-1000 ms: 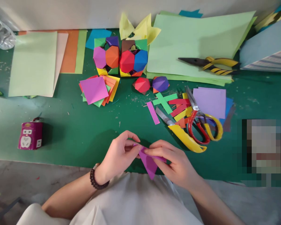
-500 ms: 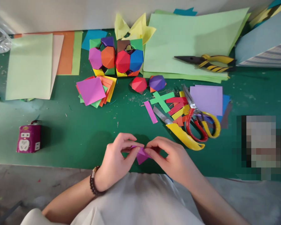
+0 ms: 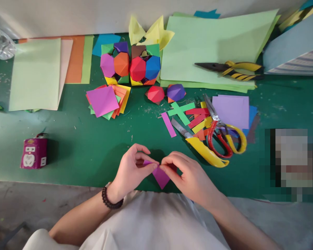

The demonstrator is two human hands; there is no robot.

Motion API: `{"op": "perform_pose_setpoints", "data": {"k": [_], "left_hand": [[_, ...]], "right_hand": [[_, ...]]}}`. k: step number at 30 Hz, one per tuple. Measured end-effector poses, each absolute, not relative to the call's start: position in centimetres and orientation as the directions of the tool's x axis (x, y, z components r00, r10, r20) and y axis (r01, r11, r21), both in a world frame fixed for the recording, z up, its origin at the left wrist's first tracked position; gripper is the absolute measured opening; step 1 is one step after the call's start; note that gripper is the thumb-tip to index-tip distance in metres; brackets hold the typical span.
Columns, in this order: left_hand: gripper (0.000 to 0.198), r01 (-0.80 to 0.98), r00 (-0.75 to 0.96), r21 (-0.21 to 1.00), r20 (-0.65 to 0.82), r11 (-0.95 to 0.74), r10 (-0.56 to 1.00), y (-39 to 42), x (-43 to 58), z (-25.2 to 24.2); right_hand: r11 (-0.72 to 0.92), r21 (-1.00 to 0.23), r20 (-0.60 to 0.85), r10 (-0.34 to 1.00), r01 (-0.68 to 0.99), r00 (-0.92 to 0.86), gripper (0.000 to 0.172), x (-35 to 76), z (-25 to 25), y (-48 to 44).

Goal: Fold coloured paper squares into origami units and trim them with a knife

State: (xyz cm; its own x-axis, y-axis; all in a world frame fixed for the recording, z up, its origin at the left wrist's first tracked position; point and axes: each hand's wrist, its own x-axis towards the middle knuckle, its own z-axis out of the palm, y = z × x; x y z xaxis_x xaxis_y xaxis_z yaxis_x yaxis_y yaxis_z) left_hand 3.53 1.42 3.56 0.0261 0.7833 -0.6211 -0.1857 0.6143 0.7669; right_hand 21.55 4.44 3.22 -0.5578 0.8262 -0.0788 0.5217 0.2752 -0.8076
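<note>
"What are the hands doing?"

"Both are pinching. The left hand (image 3: 134,168), coming in at nine o'clock, has thumb and forefinger closed on a purple paper (image 3: 161,178); the right hand (image 3: 184,173), at three o'clock, pinches it too, the fingertips of the two nearly meeting."

"How does the paper look?"

"Small, plain, bright purple and folded. The part below the fingers is a smooth triangle; a corner sticks out under the left fingers, and some is hidden behind the right ones."

"Where is it, and which way does it point?"

"Between the hands, near the table's (image 3: 94,149) close edge. Its sharp tip points to six o'clock, towards the person. The upper edge runs roughly from nine to three, but with fingers over it I can't tell the true long axis."

"And around it?"

"At two o'clock, a yellow-handled cutter (image 3: 209,153) and, just beyond, scissors (image 3: 221,140). At one, paper strips (image 3: 181,113). At twelve, a red paper ball (image 3: 155,94) beside a purple one. At eleven, a stack of paper squares (image 3: 102,100). Well off at nine, a socket box (image 3: 34,153)."
</note>
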Motion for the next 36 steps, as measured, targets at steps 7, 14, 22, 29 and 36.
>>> {"op": "perform_pose_setpoints", "data": {"k": [7,14,22,29,36], "left_hand": [[0.023,-0.209,0.095,0.785,-0.577,0.583,0.811,1.2,3.0,3.5],[0.017,-0.113,0.073,0.859,-0.494,0.499,0.866,0.9,2.4,4.1],[0.036,-0.036,0.011,0.862,-0.506,0.506,0.862,1.1,2.6,3.9],[0.027,-0.262,-0.020,0.803,-0.559,0.535,0.829,1.4,2.1,3.8],[0.026,-0.357,0.098,0.731,-0.589,0.581,0.802,2.4,1.0,3.7]], "right_hand": [[0.227,-0.807,-0.131,0.832,0.545,-0.540,0.011,21.6,3.4,4.2],[0.173,-0.833,-0.147,0.846,0.525,-0.513,0.011,21.1,3.4,4.5],[0.244,-0.830,-0.042,0.870,0.502,-0.492,0.013,20.2,3.2,3.9],[0.183,-0.837,-0.140,0.840,0.516,-0.524,0.012,21.2,3.5,4.1],[0.094,-0.876,-0.171,0.856,0.472,-0.487,0.011,21.6,3.6,4.7]]}}
